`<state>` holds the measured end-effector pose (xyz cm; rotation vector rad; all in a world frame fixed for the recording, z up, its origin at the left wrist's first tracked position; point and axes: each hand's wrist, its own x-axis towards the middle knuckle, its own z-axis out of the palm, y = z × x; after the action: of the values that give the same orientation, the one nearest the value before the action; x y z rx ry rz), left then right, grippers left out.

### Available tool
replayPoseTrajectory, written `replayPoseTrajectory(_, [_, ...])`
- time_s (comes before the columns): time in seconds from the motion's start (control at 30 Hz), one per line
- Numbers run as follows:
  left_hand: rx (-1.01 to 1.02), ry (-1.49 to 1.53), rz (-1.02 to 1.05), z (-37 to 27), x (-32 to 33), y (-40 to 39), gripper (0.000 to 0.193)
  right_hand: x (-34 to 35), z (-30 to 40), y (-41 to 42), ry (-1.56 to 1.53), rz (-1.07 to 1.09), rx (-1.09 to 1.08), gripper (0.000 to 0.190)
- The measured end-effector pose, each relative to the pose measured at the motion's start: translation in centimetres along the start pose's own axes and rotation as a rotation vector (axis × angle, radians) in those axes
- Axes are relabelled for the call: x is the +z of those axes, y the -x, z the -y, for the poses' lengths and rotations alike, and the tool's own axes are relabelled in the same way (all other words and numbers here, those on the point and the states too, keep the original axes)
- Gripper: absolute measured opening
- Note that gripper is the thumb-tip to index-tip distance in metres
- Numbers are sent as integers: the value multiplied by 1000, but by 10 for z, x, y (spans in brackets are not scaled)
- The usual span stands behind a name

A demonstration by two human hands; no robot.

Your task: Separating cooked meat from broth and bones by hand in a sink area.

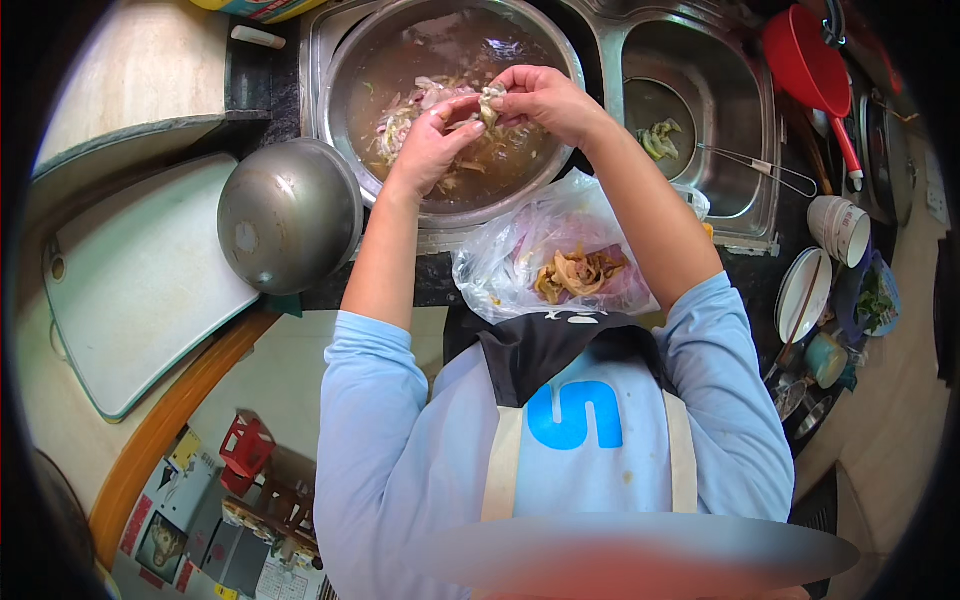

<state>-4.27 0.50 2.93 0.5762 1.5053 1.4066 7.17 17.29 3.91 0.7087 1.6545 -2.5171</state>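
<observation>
Over a large steel basin [330, 112] of murky water, both hands hold one small, pale, slimy piece of raw offal [491, 105]. My right hand [551, 101] pinches it from the right. From the lower left, the fingertips of my left hand [435, 142] grip its other side. Below them, a heap of pinkish and whitish raw strips [401, 124] lies in the water, partly hidden by my left hand. In front of the basin sits a clear plastic bag [487, 262] with yellowish-brown scraps [581, 274] in it.
Right of the basin, a steel sink [735, 90] holds a wire-handled strainer [739, 161] and a greenish limp piece [660, 140]. An upturned steel bowl [289, 217] and white cutting board [150, 277] are left. A red ladle [810, 64], stacked bowls [836, 225] and plates [802, 296] stand right.
</observation>
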Motion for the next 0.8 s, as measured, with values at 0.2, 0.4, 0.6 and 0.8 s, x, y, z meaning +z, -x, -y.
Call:
replayPoseTrajectory(0.2, [-143, 128, 191, -6, 3, 6, 27, 3, 4, 17, -354, -87, 8, 20])
replayPoseTrajectory(0.4, [-111, 379, 96, -6, 12, 7, 22, 4, 4, 32, -476, -107, 26, 20])
replayPoseTrajectory(0.6, [-76, 362, 72, -11, 27, 11, 20, 7, 15, 48, -521, -100, -8, 17])
replayPoseTrajectory(0.8, [-87, 323, 162, -8, 30, 12, 16, -3, 17, 61, -564, -130, -84, 17])
